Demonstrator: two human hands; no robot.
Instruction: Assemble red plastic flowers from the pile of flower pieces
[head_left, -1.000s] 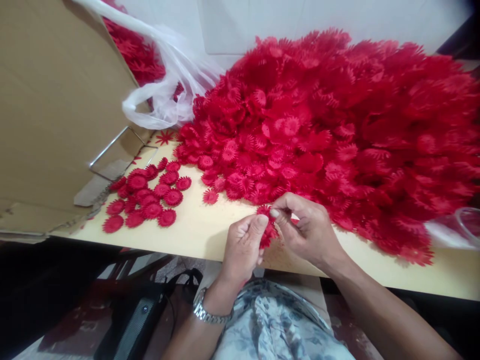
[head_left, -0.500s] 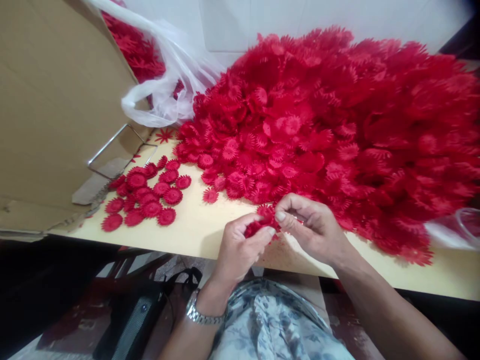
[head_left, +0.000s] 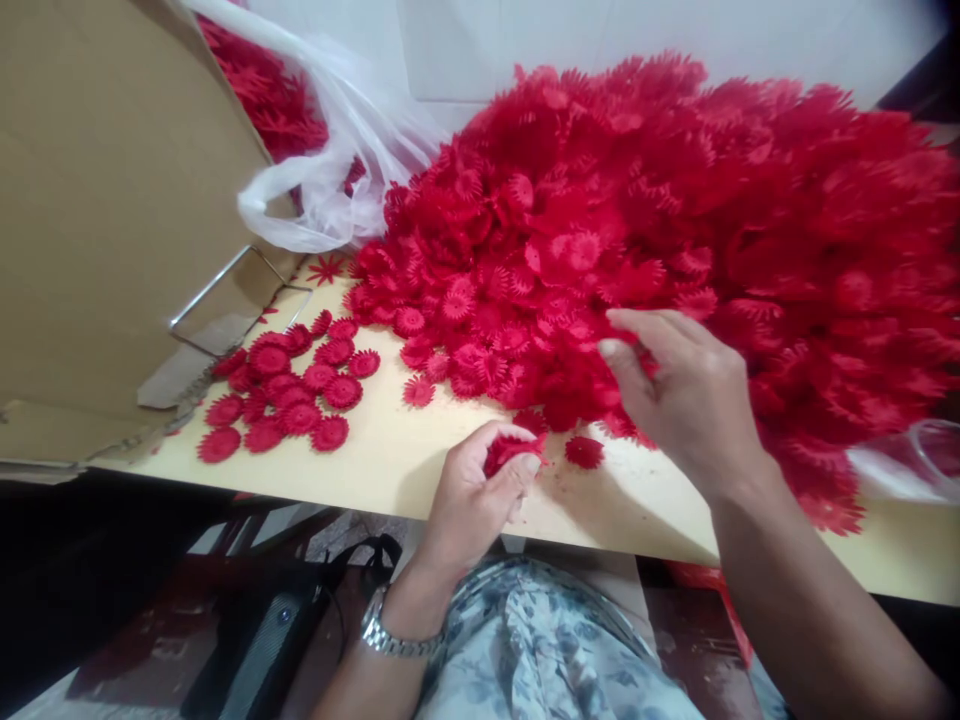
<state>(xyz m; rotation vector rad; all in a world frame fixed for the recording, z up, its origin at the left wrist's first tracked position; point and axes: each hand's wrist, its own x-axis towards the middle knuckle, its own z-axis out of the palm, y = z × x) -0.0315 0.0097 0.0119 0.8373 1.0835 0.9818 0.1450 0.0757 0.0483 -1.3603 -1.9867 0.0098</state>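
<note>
No readable writing anywhere I can see: cardboard box (head_left: 112, 200) is plain brown, no print on the flap facing me. Wristwatch (head_left: 390, 638) on my left wrist, dial turned away, no brand legible.

Left hand (head_left: 472, 495) is low at the near edge of the surface (head_left: 390, 465), palm up-ish, fingers curled in. Thumb and fingertips pinch a small stack of red flower pieces (head_left: 511, 450); red shows between the fingers. Wrist bent back toward my lap.

Right hand (head_left: 690, 400) is up and forward, back of hand to the camera, forearm coming in from lower right. Fingers loosely spread and extended into the front slope of the big red pile (head_left: 675, 220), thumb and index tips touching pieces there. I can't tell whether anything is actually pinched; the tips are half buried in red.

One loose red piece (head_left: 583, 452) lies flat on the surface between the two hands, just beside the left fingertips, not touching either hand.

To the left, a small cluster of flat red discs (head_left: 289, 385) is laid out on the surface near the box, well apart from both hands. A metal wire bracket (head_left: 225, 295) sits against the box flap. Clear plastic bag (head_left: 330, 190) with more red pieces sits behind, touching the pile's left edge.
</note>
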